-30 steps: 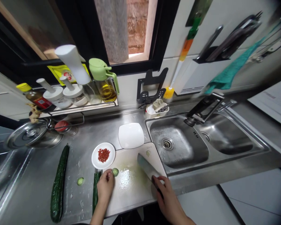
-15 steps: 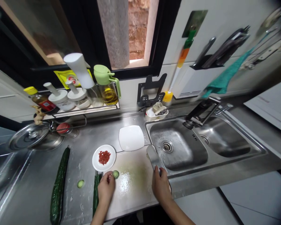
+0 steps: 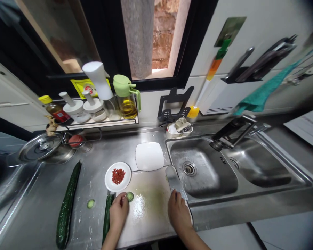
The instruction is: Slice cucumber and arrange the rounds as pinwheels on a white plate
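Observation:
My left hand point(image 3: 119, 210) has its fingers pinched beside a small cucumber slice point(image 3: 130, 197) at the left side of the cutting board point(image 3: 146, 222); what lies between the fingertips is hidden. Just left of it is a dark green cucumber piece point(image 3: 106, 215), partly under my wrist. My right hand point(image 3: 178, 211) is closed on a knife point(image 3: 175, 180), whose broad blade lies along the board's right edge by the sink. Another cucumber slice point(image 3: 90, 203) rests on the steel counter, with a whole cucumber point(image 3: 68, 205) farther left.
Behind the board are a plate of red pieces point(image 3: 127, 177) and a bare white plate point(image 3: 149, 156). The sink point(image 3: 203, 170) with a black faucet point(image 3: 226, 135) is at the right. A lidded pot point(image 3: 44, 149) stands back left, below a rack of bottles point(image 3: 114, 122).
The camera view has shifted, so the surroundings appear slightly right and lower. Both hands stay in nearly the same places, the right one still holding the knife.

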